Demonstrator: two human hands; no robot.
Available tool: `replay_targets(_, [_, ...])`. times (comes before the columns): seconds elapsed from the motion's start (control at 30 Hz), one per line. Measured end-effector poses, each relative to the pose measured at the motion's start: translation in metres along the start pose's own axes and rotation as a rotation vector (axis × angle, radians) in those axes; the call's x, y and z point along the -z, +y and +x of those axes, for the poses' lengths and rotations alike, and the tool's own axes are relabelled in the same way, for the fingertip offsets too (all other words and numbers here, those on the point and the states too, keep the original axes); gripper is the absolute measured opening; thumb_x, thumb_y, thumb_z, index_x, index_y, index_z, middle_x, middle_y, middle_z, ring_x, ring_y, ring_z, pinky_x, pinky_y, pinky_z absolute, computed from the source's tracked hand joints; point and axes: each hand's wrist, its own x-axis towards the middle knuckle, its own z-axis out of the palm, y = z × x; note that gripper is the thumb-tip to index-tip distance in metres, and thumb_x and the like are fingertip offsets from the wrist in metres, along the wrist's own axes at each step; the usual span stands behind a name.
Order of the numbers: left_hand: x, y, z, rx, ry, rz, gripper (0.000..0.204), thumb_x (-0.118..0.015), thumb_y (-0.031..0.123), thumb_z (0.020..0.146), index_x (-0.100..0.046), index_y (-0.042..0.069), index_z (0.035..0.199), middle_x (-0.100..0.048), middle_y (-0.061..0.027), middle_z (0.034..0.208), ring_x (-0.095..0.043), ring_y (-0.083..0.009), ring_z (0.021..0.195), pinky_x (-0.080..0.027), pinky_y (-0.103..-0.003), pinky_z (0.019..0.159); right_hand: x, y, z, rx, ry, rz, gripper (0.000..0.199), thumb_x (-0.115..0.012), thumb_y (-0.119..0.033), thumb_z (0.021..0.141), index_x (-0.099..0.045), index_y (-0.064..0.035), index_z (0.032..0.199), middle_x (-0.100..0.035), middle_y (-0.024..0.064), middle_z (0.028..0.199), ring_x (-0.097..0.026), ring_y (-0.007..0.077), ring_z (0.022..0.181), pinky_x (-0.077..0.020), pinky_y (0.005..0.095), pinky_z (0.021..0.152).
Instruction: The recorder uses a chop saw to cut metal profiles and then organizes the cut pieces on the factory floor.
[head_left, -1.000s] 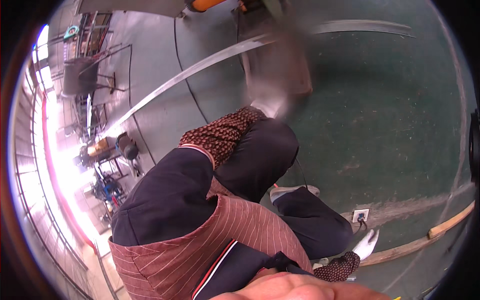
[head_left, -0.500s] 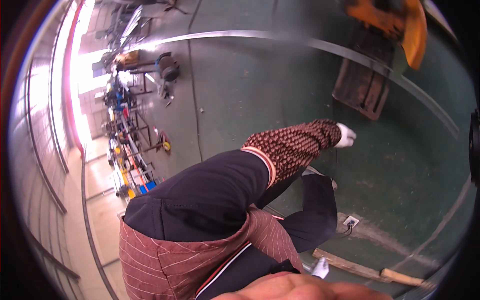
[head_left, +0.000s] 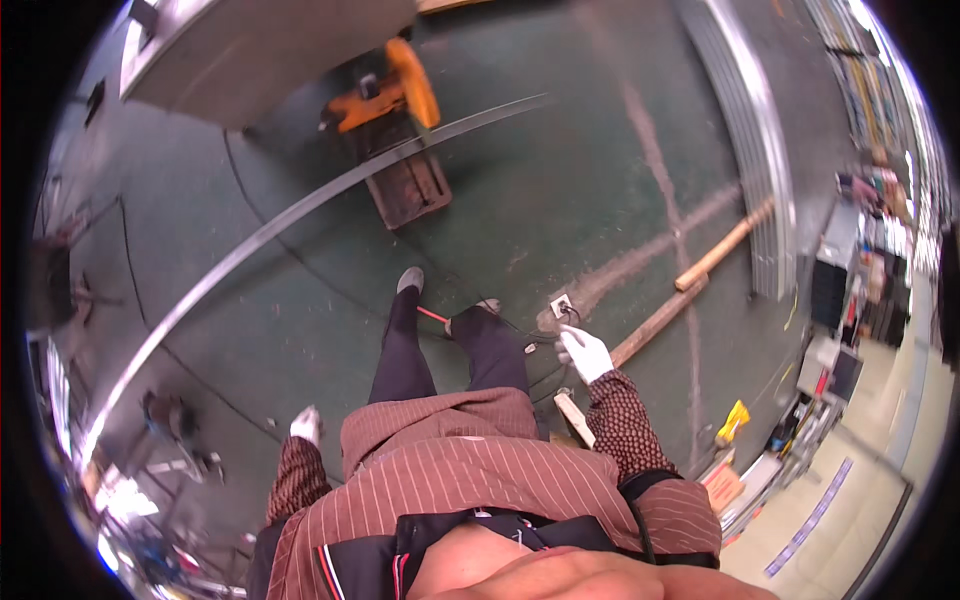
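My right hand point(head_left: 583, 352), in a white glove, hangs ahead of my right sleeve with its fingers partly stretched and nothing visible in them. In the picture it lies nearest a small white socket box point(head_left: 562, 305) with a dark cable on the floor. My left hand point(head_left: 307, 425), also gloved in white, hangs low at my left side; its fingers are blurred. Ahead on the floor stands an orange machine with a guard point(head_left: 412, 85), which looks like a cut-off saw. A long metal strip point(head_left: 290, 225) runs across its base point(head_left: 405, 190).
Wooden beams point(head_left: 725, 243) lie at the right beside a stack of long metal profiles point(head_left: 745, 150). A large grey box-like cabinet point(head_left: 260, 60) is at the far left. Cables point(head_left: 225, 400) cross the green floor. Cluttered shelving point(head_left: 835, 290) lines the right side.
My view has swung right, so the saw now appears left of centre. My right hand has come up beside the socket box in the picture; my left has dropped to my side.
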Motion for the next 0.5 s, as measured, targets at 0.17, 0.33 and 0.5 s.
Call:
replay_targets(0.17, [0.025, -0.054, -0.008, 0.09, -0.07, -0.08, 0.035, -0.052, 0.027, 0.101, -0.059, 0.014, 0.134, -0.055, -0.0034, 0.072, -0.05, -0.0166, 0.052, -0.038, -0.033, 0.044, -0.028, -0.035, -0.054, 0.153, -0.016, -0.193, 0.041, -0.062, -0.028, 0.1, -0.063, -0.0041, 0.134, -0.073, 0.0046, 0.1, -0.065, 0.0097, 0.079, -0.053, 0.0255, 0.074])
replay_targets(0.33, [0.022, -0.117, -0.024, -0.813, -0.07, 0.568, 0.043, -0.051, 0.037, 0.104, -0.067, 0.002, 0.123, -0.072, -0.0126, 0.11, -0.068, -0.0208, 0.098, -0.054, -0.031, 0.086, -0.018, 0.004, -0.053, 0.141, -0.12, -0.235, 0.04, -0.061, -0.03, 0.1, -0.065, -0.0054, 0.131, -0.074, 0.0041, 0.098, -0.065, 0.0106, 0.079, -0.0536, 0.0266, 0.074])
replay_targets(0.5, [0.014, -0.139, -0.089, -0.353, -0.291, 0.624, 0.066, -0.04, 0.059, 0.099, -0.063, 0.007, 0.133, -0.067, -0.0158, 0.129, -0.063, -0.0304, 0.119, -0.046, -0.036, 0.103, 0.026, 0.086, 0.011, 0.002, -0.098, 0.203, 0.022, -0.051, -0.034, 0.104, -0.061, -0.0141, 0.102, -0.05, -0.0034, 0.072, -0.046, 0.0093, 0.057, -0.0371, 0.0256, 0.049])
